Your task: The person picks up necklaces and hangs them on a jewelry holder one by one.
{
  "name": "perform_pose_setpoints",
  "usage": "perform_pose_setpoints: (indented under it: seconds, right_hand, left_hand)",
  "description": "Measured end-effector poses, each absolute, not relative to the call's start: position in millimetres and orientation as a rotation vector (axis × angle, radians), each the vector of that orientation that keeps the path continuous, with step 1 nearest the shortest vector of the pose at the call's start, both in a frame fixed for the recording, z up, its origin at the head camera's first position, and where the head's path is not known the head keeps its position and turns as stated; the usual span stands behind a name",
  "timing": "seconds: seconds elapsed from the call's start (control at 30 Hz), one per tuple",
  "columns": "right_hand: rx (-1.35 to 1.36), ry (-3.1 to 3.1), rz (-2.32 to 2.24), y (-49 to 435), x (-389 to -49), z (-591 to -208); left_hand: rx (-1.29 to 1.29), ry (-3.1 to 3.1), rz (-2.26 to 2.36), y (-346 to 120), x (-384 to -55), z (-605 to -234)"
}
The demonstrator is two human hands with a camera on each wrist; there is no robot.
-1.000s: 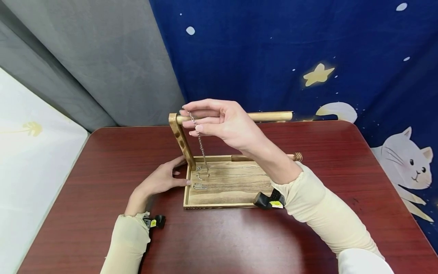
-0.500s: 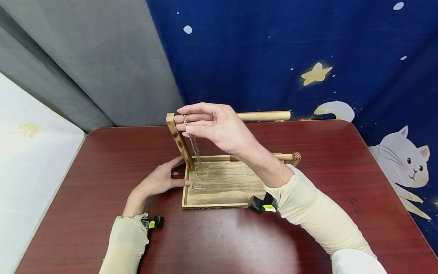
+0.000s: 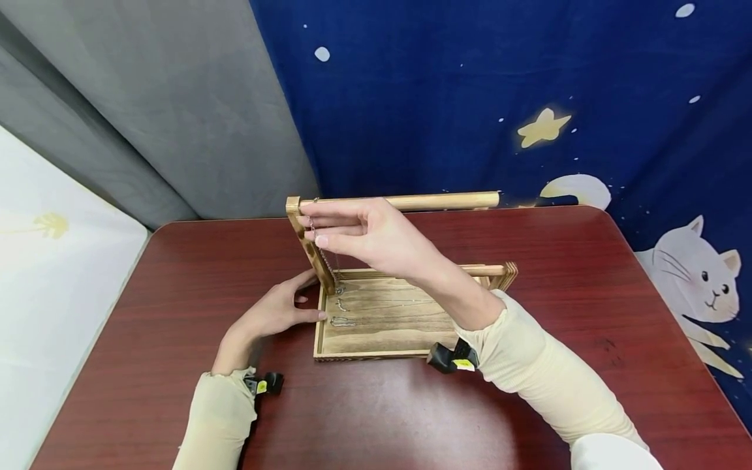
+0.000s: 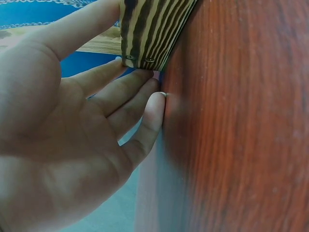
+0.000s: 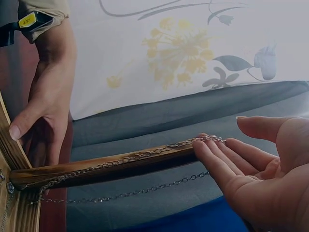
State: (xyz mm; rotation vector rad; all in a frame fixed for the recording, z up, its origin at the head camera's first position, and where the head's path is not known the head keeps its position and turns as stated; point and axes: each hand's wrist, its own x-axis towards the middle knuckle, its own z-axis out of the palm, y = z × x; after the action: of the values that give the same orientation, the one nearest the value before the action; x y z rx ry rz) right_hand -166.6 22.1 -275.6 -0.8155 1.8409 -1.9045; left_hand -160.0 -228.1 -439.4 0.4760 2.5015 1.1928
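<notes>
A silver chain necklace (image 3: 326,260) hangs beside the upright post (image 3: 311,247) at the left end of a wooden jewelry stand. A short bit of chain shows on top of the crossbar (image 3: 440,201). My right hand (image 3: 376,235) is just in front of the bar's left end, fingers fairly straight. In the right wrist view the chain (image 5: 120,158) runs up along the post and over the fingertips (image 5: 205,145), with the thumb (image 5: 258,128) apart from them. My left hand (image 3: 279,307) touches the left end of the stand's tray (image 3: 376,355), thumb and fingers spread.
Several thin necklaces lie in the tray, with pendants (image 3: 343,322) at its left. A lower bar (image 3: 482,269) with a striped bracket (image 3: 506,275) is behind, at the right. The stand is on a dark red wooden table (image 3: 376,418), with curtains (image 3: 411,98) behind.
My right hand has moved left, then down, with the necklace, from in front of the bar to just below it. The chain now hangs closer to the post. My left hand has stayed in place.
</notes>
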Motion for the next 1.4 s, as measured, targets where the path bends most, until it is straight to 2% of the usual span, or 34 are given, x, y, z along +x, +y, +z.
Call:
perform_pose_setpoints:
  seconds: [0.73,1.4]
  right_hand:
    - [-0.793,1.803,-1.894,46,-161,-287]
    - [-0.913,1.830,-1.877,68,-146,-286]
  left_hand:
    - [0.490,2.500,1.210,-230,-158,-442]
    - [0.496,2.494,1.235,-230,-162,-445]
